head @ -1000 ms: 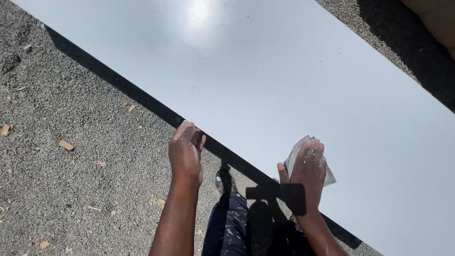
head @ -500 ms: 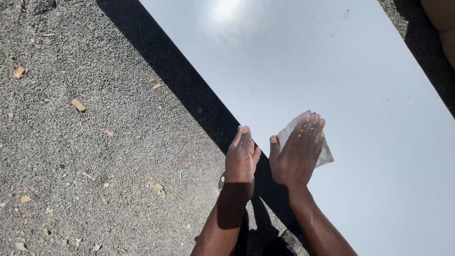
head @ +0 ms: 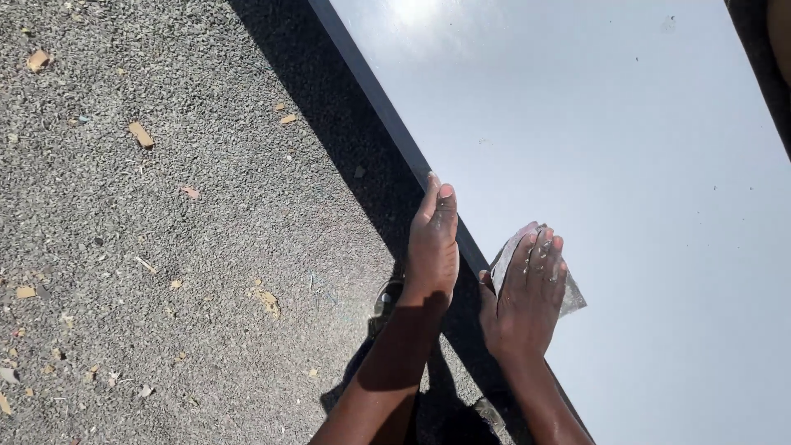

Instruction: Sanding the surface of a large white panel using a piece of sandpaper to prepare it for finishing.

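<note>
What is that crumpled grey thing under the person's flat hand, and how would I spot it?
Find the big white panel that fills the right side above the gravel ground. Near its dark left edge, the right hand presses flat on a small grey sheet, probably sandpaper. It is the only loose, wrinkled thing on the smooth panel; the left hand beside it grips only the edge.

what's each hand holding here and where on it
The right hand presses a grey sheet of sandpaper flat on the white board, palm over its middle. The left hand grips the board's near edge.
</note>
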